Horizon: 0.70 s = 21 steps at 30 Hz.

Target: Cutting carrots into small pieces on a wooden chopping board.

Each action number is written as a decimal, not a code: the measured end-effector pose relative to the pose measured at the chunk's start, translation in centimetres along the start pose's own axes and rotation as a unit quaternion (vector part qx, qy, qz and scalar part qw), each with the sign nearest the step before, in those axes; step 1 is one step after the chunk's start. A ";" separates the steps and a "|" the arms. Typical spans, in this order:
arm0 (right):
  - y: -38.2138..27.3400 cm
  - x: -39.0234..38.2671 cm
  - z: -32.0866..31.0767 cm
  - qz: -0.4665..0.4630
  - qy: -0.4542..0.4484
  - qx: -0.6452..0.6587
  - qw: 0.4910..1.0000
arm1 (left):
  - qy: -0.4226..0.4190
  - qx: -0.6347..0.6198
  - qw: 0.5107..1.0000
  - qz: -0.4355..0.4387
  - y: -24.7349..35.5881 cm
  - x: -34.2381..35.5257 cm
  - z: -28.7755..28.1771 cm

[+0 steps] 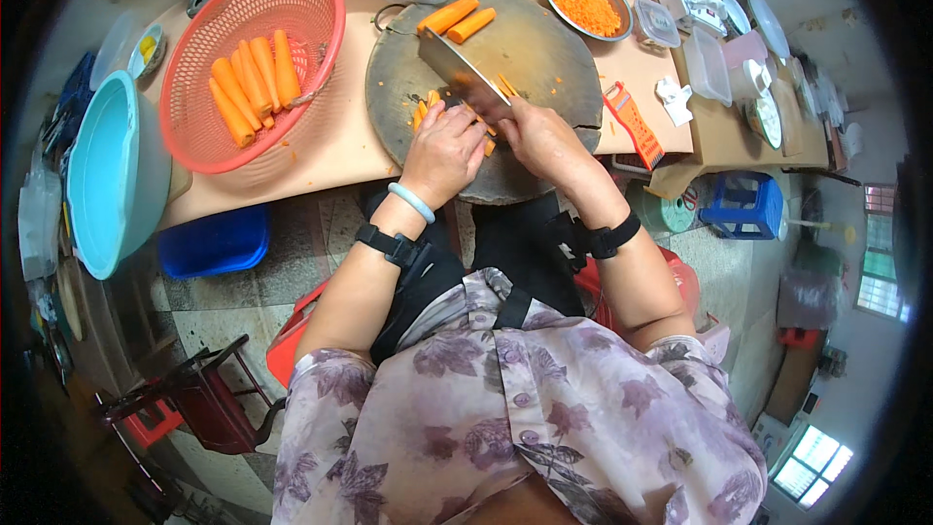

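A round, worn chopping board (pixel 554 53) sits at the table's near edge in front of me. My right hand (pixel 544 136) is closed around a cleaver (pixel 455 68), whose wide blade slants up and left across the board. My left hand (pixel 445 151), fingers bent and pressed down, holds a bunch of carrot sticks (pixel 424 112) against the wood beside the blade. Some sticks poke out around the fingers; the rest are hidden. Two thick peeled carrot pieces (pixel 449 15) lie at the board's far edge, and small orange scraps are scattered over it.
Left of the board stands a red plastic colander (pixel 335 15) with several peeled carrots (pixel 255 78); a turquoise basin (pixel 102 175) is further left. A metal bowl of finely cut carrot (pixel 583 5) stands far right. An orange flat tool (pixel 632 126) and crumpled tissue (pixel 673 100) lie right.
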State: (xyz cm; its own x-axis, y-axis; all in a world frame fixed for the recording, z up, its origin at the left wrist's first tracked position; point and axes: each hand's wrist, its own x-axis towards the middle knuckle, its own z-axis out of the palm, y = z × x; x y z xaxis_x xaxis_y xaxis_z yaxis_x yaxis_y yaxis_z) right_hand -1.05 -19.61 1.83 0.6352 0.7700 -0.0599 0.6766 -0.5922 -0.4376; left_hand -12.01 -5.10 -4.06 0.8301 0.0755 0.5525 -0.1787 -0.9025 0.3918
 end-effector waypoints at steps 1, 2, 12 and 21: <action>0.6 -0.1 -0.1 -0.024 0.022 0.031 0.999 | 0.002 0.011 1.000 0.009 0.0 0.0 0.0; 0.7 -0.6 -0.4 -0.028 0.046 0.067 0.996 | -0.030 0.019 0.999 0.002 0.0 0.0 -0.1; -0.5 -4.2 -2.9 0.019 0.043 -0.014 0.999 | -0.016 0.030 0.999 0.002 0.1 0.0 -0.7; -0.5 -5.2 -2.1 0.057 -0.006 -0.038 0.998 | -0.061 0.046 0.997 0.025 1.0 -1.8 -2.8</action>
State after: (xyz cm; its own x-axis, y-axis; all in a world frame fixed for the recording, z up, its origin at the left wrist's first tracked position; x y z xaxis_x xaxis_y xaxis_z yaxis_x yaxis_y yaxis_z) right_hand -3.91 -23.79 4.31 0.7055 0.6993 -0.1151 0.6275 -0.6918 -0.3574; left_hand -15.15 -4.90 -2.57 0.8803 -0.0186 0.4741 -0.1777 -0.9394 0.2931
